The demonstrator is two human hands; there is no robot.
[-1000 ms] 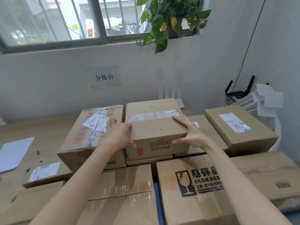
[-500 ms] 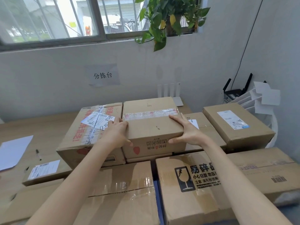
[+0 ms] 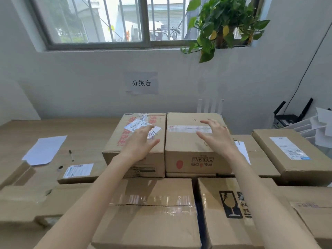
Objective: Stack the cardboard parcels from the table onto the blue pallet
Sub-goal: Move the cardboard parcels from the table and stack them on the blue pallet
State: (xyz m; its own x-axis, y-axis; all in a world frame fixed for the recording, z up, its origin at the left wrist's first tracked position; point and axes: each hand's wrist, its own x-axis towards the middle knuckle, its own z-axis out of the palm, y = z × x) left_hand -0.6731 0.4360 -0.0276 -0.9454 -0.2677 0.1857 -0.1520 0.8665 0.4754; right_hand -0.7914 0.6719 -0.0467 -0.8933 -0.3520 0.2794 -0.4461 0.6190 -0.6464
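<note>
Head view: we face a wooden counter [image 3: 53,126] crowded with cardboard parcels. The middle parcel [image 3: 188,146], our landmark, sits on a flatter one and is taped shut, its contents hidden. A red-printed parcel [image 3: 125,141] stands touching its left side. Our left hand [image 3: 140,142] is spread over that neighbour and our right hand [image 3: 217,137] over the landmark's top. Neither grips; they seem poised to lift it.

- Barred window [image 3: 125,20] set high, bright daylight outside.
- Pale grey wall [image 3: 71,83] bearing a taped paper sign [image 3: 141,83].
- Leafy plant [image 3: 221,24] trailing from the sill.
- Light wooden counter [image 3: 86,130] against the wall; black router [image 3: 289,117] at far right.
</note>
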